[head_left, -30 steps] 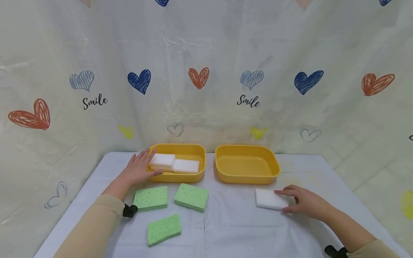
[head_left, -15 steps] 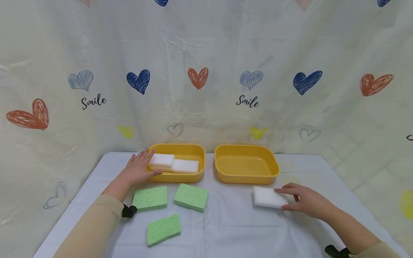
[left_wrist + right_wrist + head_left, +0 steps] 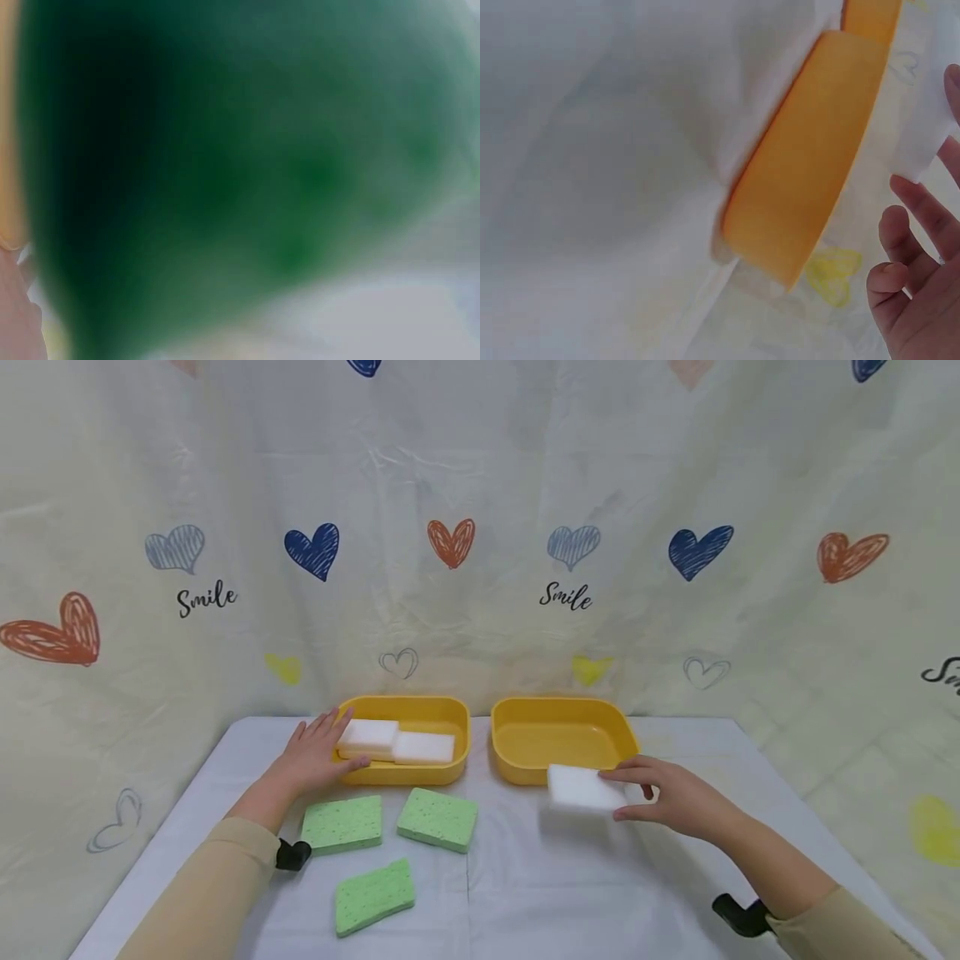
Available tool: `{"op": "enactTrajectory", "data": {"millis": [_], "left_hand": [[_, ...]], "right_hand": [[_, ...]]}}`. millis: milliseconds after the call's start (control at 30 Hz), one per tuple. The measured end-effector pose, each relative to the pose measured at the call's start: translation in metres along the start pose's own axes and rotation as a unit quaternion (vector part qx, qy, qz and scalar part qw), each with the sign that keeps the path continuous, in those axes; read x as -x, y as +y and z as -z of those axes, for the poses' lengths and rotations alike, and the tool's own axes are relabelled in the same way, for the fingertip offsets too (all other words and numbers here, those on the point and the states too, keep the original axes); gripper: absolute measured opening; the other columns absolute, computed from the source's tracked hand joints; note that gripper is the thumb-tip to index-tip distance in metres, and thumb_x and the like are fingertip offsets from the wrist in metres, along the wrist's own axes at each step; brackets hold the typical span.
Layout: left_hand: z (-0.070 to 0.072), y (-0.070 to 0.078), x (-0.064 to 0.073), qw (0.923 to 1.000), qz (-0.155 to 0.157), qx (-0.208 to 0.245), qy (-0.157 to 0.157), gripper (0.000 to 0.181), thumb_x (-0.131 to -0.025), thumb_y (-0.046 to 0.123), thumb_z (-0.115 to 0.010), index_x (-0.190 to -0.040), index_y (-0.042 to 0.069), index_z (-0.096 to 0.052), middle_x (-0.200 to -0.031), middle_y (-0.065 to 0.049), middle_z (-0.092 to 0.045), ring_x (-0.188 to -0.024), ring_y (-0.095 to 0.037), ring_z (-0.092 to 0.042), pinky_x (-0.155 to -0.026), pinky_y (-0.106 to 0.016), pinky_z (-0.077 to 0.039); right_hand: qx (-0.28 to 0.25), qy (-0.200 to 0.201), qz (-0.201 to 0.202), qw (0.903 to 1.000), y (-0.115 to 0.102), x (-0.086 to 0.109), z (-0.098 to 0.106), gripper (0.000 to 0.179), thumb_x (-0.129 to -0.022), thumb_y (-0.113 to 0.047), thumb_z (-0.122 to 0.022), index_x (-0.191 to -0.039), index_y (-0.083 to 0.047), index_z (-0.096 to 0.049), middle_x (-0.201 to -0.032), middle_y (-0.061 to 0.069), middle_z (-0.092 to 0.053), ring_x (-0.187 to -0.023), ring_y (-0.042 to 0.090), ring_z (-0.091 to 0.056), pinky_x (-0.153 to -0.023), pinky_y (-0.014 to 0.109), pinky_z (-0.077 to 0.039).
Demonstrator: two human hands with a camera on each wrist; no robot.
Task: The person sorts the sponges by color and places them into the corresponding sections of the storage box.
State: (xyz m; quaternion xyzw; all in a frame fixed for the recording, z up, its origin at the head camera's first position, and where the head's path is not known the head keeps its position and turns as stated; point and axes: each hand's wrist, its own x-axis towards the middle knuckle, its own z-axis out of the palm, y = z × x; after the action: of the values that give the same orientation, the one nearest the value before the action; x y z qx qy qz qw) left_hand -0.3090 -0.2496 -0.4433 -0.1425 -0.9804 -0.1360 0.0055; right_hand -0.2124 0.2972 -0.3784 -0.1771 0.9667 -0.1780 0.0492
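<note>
My right hand (image 3: pixel 667 797) pinches a white melamine sponge (image 3: pixel 581 787) between thumb and fingers. The sponge is raised over the table, a shadow below it, and overlaps the front wall of the right yellow tray (image 3: pixel 562 774) in the head view. In the right wrist view, this hand (image 3: pixel 930 277) shows at the right edge. My left hand (image 3: pixel 311 758) rests with extended fingers at the left end of the other yellow tray (image 3: pixel 442 772). Inside that tray lie two white sponges (image 3: pixel 369 735), partly behind the fingers. A blurred green sponge (image 3: pixel 247 180) fills most of the left wrist view.
Three green sponges (image 3: pixel 437 820) lie on the white-covered table (image 3: pixel 525 893), in front of the left tray. Behind both trays hangs a heart-printed curtain (image 3: pixel 495 618). The right tray holds nothing.
The right hand has lifted the white sponge from the table and carried it left and forward to the right tray. My left hand stays at its tray; the head view has shifted slightly.
</note>
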Motion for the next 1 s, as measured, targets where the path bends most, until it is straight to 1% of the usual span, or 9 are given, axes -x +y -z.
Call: {"op": "enactTrajectory", "data": {"millis": [100, 167, 367, 433, 533, 633, 767, 867, 1000], "left_hand": [[0.000, -0.001, 0.001, 1.0000, 0.001, 0.001, 0.001, 0.107, -0.087, 0.077, -0.048, -0.161, 0.013, -0.006, -0.163, -0.023, -0.009, -0.148, -0.045, -0.008, -0.117, -0.061, 0.003], [0.001, -0.001, 0.002, 1.0000, -0.002, 0.001, 0.002, 0.108, -0.086, 0.078, -0.047, -0.161, 0.012, -0.007, -0.163, -0.024, -0.009, -0.148, -0.046, -0.009, -0.117, -0.062, 0.003], [0.003, -0.001, 0.002, 1.0000, -0.005, 0.002, -0.001, 0.110, -0.085, 0.080, -0.046, -0.160, 0.011, -0.007, -0.163, -0.024, -0.009, -0.147, -0.046, -0.009, -0.117, -0.062, 0.002], [0.004, 0.000, 0.002, 1.0000, -0.005, 0.003, -0.002, 0.109, -0.085, 0.080, -0.046, -0.160, 0.011, -0.007, -0.163, -0.024, -0.009, -0.148, -0.046, -0.009, -0.117, -0.061, 0.002], [0.004, 0.001, 0.002, 1.0000, -0.006, 0.003, -0.002, 0.107, -0.087, 0.077, -0.048, -0.160, 0.011, -0.008, -0.163, -0.024, -0.009, -0.148, -0.046, -0.009, -0.117, -0.062, 0.002], [0.005, 0.001, 0.002, 1.0000, -0.005, 0.004, 0.000, 0.105, -0.088, 0.074, -0.051, -0.160, 0.011, -0.009, -0.163, -0.024, -0.009, -0.148, -0.045, -0.009, -0.117, -0.062, 0.002], [0.005, 0.001, 0.002, 1.0000, -0.004, 0.002, 0.001, 0.106, -0.087, 0.076, -0.050, -0.160, 0.011, -0.009, -0.163, -0.024, -0.010, -0.148, -0.045, -0.009, -0.117, -0.062, 0.001], [0.005, 0.001, 0.001, 1.0000, -0.004, -0.001, -0.001, 0.107, -0.086, 0.077, -0.049, -0.161, 0.012, -0.008, -0.163, -0.024, -0.010, -0.148, -0.045, -0.010, -0.117, -0.062, 0.001], [0.005, 0.002, 0.002, 1.0000, -0.001, 0.001, -0.003, 0.104, -0.088, 0.072, -0.053, -0.161, 0.012, -0.007, -0.163, -0.023, -0.009, -0.148, -0.044, -0.009, -0.117, -0.061, 0.002]], "right_hand": [[-0.001, 0.004, 0.015, 0.9999, -0.012, -0.015, 0.001, 0.070, -0.072, -0.066, -0.074, -0.130, -0.027, -0.068, -0.126, 0.001, -0.061, -0.084, 0.015, -0.051, -0.062, 0.026, -0.046], [-0.004, 0.005, 0.012, 0.9999, -0.019, -0.025, 0.001, 0.068, -0.073, -0.065, -0.075, -0.130, -0.029, -0.068, -0.127, 0.001, -0.060, -0.087, 0.016, -0.052, -0.067, 0.028, -0.048], [-0.006, 0.017, 0.026, 0.9995, -0.039, -0.060, -0.005, 0.060, -0.078, -0.055, -0.078, -0.131, -0.029, -0.067, -0.130, 0.004, -0.059, -0.091, 0.018, -0.053, -0.076, 0.032, -0.048], [-0.004, 0.018, 0.033, 0.9993, -0.046, -0.072, -0.006, 0.061, -0.078, -0.056, -0.077, -0.132, -0.029, -0.067, -0.131, 0.006, -0.059, -0.088, 0.018, -0.053, -0.075, 0.032, -0.047], [0.004, 0.017, 0.030, 0.9994, -0.059, -0.088, -0.009, 0.064, -0.077, -0.062, -0.075, -0.133, -0.032, -0.065, -0.134, 0.005, -0.058, -0.091, 0.019, -0.054, -0.077, 0.032, -0.048], [0.001, 0.011, 0.025, 0.9996, -0.072, -0.106, -0.013, 0.065, -0.077, -0.063, -0.074, -0.134, -0.035, -0.063, -0.136, 0.003, -0.057, -0.098, 0.022, -0.057, -0.083, 0.038, -0.050], [-0.006, -0.001, 0.026, 0.9996, -0.089, -0.130, -0.019, 0.064, -0.078, -0.063, -0.074, -0.135, -0.037, -0.062, -0.140, 0.002, -0.055, -0.117, 0.028, -0.055, -0.099, 0.047, -0.047], [0.004, -0.003, 0.037, 0.9993, -0.102, -0.148, -0.026, 0.064, -0.078, -0.063, -0.073, -0.135, -0.037, -0.062, -0.137, 0.001, -0.056, -0.121, 0.026, -0.054, -0.104, 0.046, -0.045], [0.025, -0.006, 0.041, 0.9988, -0.119, -0.169, -0.037, 0.059, -0.080, -0.057, -0.075, -0.134, -0.038, -0.062, -0.132, -0.001, -0.057, -0.117, 0.024, -0.056, -0.100, 0.042, -0.047]]}}
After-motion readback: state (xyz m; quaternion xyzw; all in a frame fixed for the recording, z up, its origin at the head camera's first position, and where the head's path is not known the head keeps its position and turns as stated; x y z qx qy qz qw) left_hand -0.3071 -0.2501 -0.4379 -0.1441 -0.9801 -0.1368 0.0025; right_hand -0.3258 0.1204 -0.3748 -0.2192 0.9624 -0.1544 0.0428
